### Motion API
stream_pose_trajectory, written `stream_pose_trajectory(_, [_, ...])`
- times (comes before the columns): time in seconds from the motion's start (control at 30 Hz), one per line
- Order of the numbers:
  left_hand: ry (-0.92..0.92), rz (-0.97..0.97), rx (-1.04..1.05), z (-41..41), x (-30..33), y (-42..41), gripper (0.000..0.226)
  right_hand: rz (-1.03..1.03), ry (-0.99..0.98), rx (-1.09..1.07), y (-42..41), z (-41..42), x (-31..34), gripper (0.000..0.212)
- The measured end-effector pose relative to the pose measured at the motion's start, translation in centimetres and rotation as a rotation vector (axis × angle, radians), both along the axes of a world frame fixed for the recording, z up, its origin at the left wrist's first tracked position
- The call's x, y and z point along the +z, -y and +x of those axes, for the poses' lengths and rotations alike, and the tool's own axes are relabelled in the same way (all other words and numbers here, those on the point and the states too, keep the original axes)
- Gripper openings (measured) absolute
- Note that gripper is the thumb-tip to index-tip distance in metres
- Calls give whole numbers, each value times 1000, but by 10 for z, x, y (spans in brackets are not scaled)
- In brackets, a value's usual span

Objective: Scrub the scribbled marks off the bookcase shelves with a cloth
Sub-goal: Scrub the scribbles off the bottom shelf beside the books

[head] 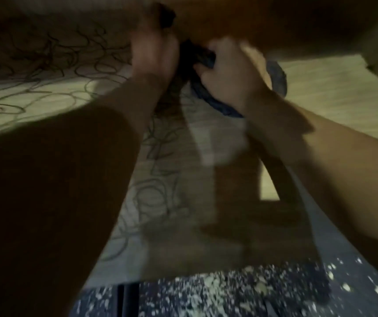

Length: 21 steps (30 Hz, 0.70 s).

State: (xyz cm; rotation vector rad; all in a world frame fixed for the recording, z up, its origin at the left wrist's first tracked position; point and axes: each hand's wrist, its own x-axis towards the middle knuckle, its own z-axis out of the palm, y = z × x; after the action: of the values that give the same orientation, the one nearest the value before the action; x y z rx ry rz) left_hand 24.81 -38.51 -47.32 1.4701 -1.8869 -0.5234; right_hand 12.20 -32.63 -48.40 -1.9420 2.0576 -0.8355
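Note:
The frame is dark and blurred. A pale wood-grain shelf [320, 92] fills the middle, with dark looping scribbles [53, 65] over its left part and down the centre. My right hand [231, 74] grips a dark blue cloth [277, 76] that bunches under and around it, near the back of the shelf. My left hand [153, 53] is raised beside it, just left of the cloth, and seems to hold a small dark object [166, 17] at its top; what it is cannot be made out.
A brown board [275, 19] overhangs the top of the view. Speckled dark floor [229, 294] lies below the shelf's front edge. Heavy shadow covers the lower left.

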Motion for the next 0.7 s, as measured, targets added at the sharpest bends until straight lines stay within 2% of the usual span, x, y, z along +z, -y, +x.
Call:
stream_pose_trajectory(0.07, [-86,35,-51,1,5,-36,47,-33,-108,-69,-29,4,4,36])
stream_pose_trajectory(0.13, [-136,40,-72,4,4,-73,41,-29,-110,-91,-63,12,13,36])
stream_pose_trajectory(0.2, [-113,84,-79,8,5,-104,31,-23,-146,-94,-92,24,12,27])
stream_pose_trajectory(0.27, [-73,89,-139,14,11,-144,31,24,-141,-108,-114,33,12,22])
stream_pose_trajectory(0.3, [-75,88,-193,18,11,-166,37,60,-33,-103,-124,35,17,23])
stream_pose_trajectory(0.33, [-91,79,-251,24,11,-186,44,111,168,-86,-131,33,26,30])
stream_pose_trajectory(0.4, [-40,73,-359,39,6,-212,55,226,653,11,-145,21,45,59])
stream_pose_trajectory(0.43, [59,30,-384,46,4,-217,57,264,780,59,-153,11,54,70])
stream_pose_trajectory(0.47, [199,-45,-391,53,0,-218,56,289,819,99,-161,3,57,72])
stream_pose_trajectory(0.5, [350,-124,-379,58,0,-217,51,283,820,96,-170,-4,57,65])
stream_pose_trajectory(0.53, [475,-164,-360,62,2,-211,47,227,748,32,-178,-14,53,53])
stream_pose_trajectory(0.57, [559,-187,-333,62,7,-203,44,143,572,-69,-186,-24,45,43])
stream_pose_trajectory(0.6, [610,-203,-310,60,14,-195,44,97,314,-174,-194,-32,36,35])
stream_pose_trajectory(0.67, [631,-184,-330,48,28,-179,49,91,-116,-268,-206,-39,19,39])
stream_pose_trajectory(0.7, [629,-134,-415,38,34,-173,55,120,-213,-251,-208,-40,14,45])
